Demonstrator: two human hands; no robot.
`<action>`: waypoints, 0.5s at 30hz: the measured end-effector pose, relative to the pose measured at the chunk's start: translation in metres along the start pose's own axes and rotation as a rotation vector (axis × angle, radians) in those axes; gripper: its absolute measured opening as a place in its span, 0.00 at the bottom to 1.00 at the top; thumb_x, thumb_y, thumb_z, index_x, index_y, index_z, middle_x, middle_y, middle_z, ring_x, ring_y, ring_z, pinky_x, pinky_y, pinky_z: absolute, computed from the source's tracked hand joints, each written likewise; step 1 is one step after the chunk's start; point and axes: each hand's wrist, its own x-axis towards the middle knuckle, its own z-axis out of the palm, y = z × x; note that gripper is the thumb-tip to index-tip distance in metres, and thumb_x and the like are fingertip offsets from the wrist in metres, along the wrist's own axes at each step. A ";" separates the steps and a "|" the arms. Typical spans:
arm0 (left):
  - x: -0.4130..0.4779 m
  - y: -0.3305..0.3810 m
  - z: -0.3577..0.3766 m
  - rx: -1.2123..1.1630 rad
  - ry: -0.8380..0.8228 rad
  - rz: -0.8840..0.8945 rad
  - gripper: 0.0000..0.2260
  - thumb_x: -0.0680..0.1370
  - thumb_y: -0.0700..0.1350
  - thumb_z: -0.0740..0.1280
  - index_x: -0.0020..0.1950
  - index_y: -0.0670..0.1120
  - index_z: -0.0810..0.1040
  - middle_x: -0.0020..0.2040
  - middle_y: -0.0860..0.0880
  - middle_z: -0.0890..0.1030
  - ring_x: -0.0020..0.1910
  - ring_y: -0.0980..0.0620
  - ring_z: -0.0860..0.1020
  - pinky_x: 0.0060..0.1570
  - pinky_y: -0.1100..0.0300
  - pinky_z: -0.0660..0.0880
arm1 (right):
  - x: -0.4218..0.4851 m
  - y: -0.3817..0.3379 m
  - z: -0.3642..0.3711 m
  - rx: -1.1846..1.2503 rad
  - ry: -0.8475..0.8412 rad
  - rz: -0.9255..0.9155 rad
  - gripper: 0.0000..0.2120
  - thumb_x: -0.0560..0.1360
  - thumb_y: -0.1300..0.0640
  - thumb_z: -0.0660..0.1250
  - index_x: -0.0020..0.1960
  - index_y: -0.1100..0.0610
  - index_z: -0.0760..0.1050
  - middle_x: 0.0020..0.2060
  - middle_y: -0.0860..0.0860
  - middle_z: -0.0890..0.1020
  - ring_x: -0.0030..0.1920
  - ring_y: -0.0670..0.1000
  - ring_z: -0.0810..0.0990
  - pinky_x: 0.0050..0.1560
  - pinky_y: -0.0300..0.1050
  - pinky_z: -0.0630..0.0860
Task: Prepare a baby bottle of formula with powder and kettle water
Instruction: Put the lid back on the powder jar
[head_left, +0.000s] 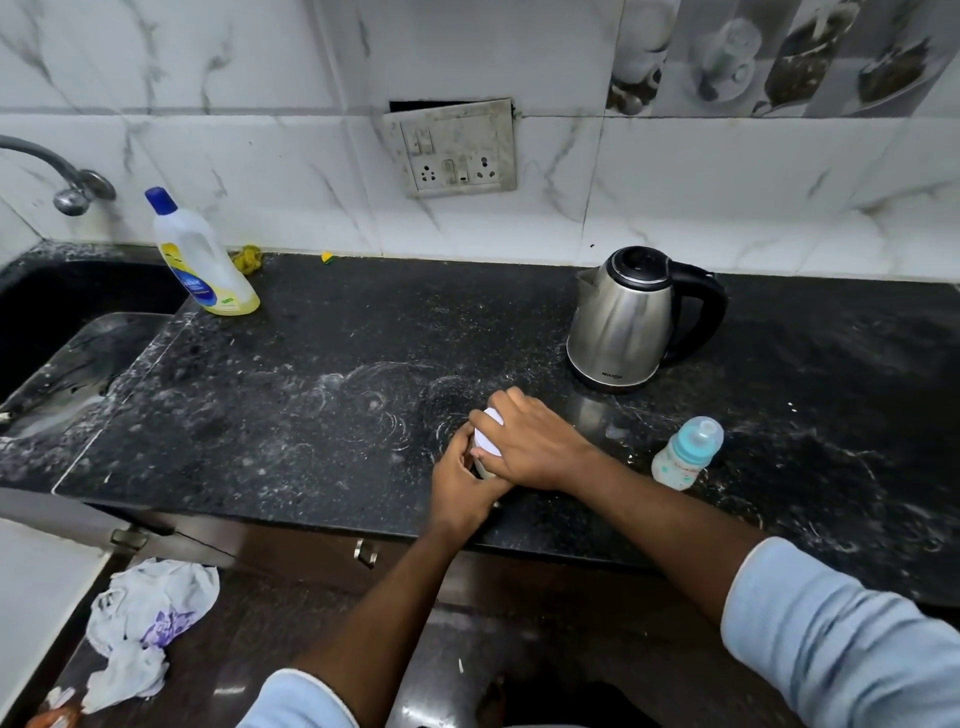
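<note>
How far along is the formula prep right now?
Early stage. Nothing looks done: the baby bottle stands capped on the counter, the kettle untouched behind it. In hand: left hand grips a white-lidded container, right hand on its lid. Left: scooping powder, pouring water.

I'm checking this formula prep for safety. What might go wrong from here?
Both hands, left and right, grip a white-lidded container near the counter's front edge; a sudden release might spill it. The baby bottle looks tilted and may tip. The counter looks dusty, so anything set down could get dirty.
</note>
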 end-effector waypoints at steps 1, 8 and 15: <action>-0.001 0.000 0.000 -0.003 0.000 0.000 0.38 0.64 0.50 0.81 0.74 0.53 0.76 0.62 0.54 0.85 0.61 0.54 0.84 0.63 0.46 0.81 | 0.000 -0.002 0.001 -0.009 0.010 0.016 0.24 0.81 0.42 0.62 0.67 0.59 0.75 0.55 0.59 0.76 0.54 0.60 0.74 0.51 0.57 0.75; -0.008 0.007 0.002 0.031 -0.031 0.032 0.40 0.65 0.48 0.81 0.76 0.53 0.72 0.66 0.58 0.82 0.64 0.60 0.81 0.63 0.61 0.78 | -0.003 -0.010 -0.002 0.033 0.011 0.096 0.25 0.81 0.43 0.63 0.70 0.59 0.74 0.58 0.60 0.77 0.57 0.61 0.75 0.56 0.58 0.75; -0.009 0.016 0.001 0.005 -0.097 -0.012 0.39 0.66 0.55 0.79 0.73 0.60 0.66 0.61 0.57 0.83 0.56 0.62 0.84 0.51 0.64 0.80 | -0.017 -0.006 -0.006 0.102 -0.113 0.146 0.36 0.81 0.32 0.53 0.84 0.47 0.54 0.82 0.56 0.60 0.78 0.59 0.62 0.72 0.62 0.64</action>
